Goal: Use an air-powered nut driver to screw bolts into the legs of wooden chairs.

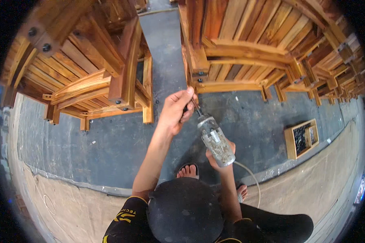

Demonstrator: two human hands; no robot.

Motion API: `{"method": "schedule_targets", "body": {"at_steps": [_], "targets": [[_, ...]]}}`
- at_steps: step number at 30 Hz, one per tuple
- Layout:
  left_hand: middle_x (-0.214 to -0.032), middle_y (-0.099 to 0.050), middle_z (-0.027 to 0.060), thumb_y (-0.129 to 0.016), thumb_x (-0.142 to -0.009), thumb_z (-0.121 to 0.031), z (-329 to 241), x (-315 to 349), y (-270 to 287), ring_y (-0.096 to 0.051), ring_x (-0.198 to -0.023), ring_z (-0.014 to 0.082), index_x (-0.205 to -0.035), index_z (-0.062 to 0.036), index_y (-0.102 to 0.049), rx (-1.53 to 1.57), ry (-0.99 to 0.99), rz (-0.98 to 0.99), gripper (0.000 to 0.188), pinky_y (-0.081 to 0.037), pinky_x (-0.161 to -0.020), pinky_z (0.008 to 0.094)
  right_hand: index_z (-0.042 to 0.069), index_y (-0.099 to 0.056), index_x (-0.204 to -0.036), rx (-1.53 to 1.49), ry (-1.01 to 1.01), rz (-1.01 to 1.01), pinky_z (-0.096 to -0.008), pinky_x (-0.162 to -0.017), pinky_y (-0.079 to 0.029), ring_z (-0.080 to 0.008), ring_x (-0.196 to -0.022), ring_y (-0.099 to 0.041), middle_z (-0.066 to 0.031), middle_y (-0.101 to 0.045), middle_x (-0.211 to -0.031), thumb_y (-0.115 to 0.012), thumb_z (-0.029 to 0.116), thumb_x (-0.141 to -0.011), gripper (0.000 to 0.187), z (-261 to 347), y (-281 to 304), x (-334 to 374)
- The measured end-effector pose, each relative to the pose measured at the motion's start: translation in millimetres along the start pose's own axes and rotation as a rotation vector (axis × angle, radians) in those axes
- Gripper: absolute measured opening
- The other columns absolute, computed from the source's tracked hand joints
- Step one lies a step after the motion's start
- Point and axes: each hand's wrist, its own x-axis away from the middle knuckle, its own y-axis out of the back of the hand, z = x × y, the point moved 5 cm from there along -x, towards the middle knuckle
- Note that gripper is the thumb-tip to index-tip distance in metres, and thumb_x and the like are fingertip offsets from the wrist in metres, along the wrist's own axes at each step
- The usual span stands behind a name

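A worn grey air screwdriver (215, 139) points away from me in front of my body. My right hand (223, 158) is wrapped round its near end, partly hidden under the tool. At its front, my left hand (177, 109) is closed in a pinch by the slim bit (197, 107). Something dark shows between those left fingers, too small to name. Just beyond the fingertips stands the corner leg of a slatted wooden furniture piece (198, 67), with dark bolt heads in it.
More wooden slatted furniture (85, 95) stands at the left, and further pieces run off to the right. A wooden box (290, 141) holding dark small parts lies on the grey floor sheet (251, 121). A pale air hose (256, 182) trails from the tool past my foot.
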Motion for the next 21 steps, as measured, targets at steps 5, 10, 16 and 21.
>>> {"method": "schedule_targets", "body": {"at_steps": [5,10,16,21], "targets": [[-0.060,-0.050,-0.0028,-0.053,-0.095,-0.029,12.8,3.6,-10.5,-0.035,-0.040,0.0042,-0.097,-0.0028,-0.062,0.053,0.001,-0.019,0.028,-0.020,-0.034,0.0200,0.002,-0.062,-0.085,0.038,-0.011,-0.024,-0.0306,-0.054,-0.047,-0.0214,-0.058,-0.059,-0.0090,-0.061,-0.073,-0.065,0.023,-0.077,0.023,-4.1,2.9,5.7],[-0.066,-0.047,-0.0023,-0.051,-0.095,-0.028,46.1,21.2,-1.1,-0.040,-0.047,0.0073,-0.115,-0.0044,-0.054,0.306,0.132,0.009,0.031,-0.025,-0.036,0.0206,-0.002,-0.061,-0.088,0.000,-0.096,-0.055,-0.0290,-0.056,-0.047,-0.0161,-0.059,-0.059,-0.0086,-0.062,-0.073,-0.068,0.033,-0.078,0.037,-12.2,3.0,7.8],[-0.073,-0.057,-0.0021,-0.050,-0.093,-0.025,159.5,96.4,43.2,-0.050,-0.055,0.0071,-0.096,-0.0053,-0.060,0.290,0.602,-0.195,0.022,-0.038,-0.046,0.0175,-0.001,-0.062,-0.085,0.049,-0.184,-0.073,-0.0276,-0.061,-0.048,-0.0159,-0.065,-0.062,-0.0073,-0.064,-0.075,-0.071,0.023,-0.076,0.027,-45.5,16.4,31.2],[-0.074,-0.054,-0.0005,-0.047,-0.095,-0.016,279.7,131.7,123.6,-0.048,-0.061,0.0061,-0.097,-0.0010,-0.058,0.260,0.622,-0.195,0.019,-0.043,-0.058,0.0216,0.000,-0.059,-0.098,-0.158,-0.384,-0.218,-0.0296,-0.066,-0.051,-0.0192,-0.078,-0.064,-0.0127,-0.066,-0.090,-0.069,0.004,-0.074,0.026,-80.3,22.2,56.4]]}}
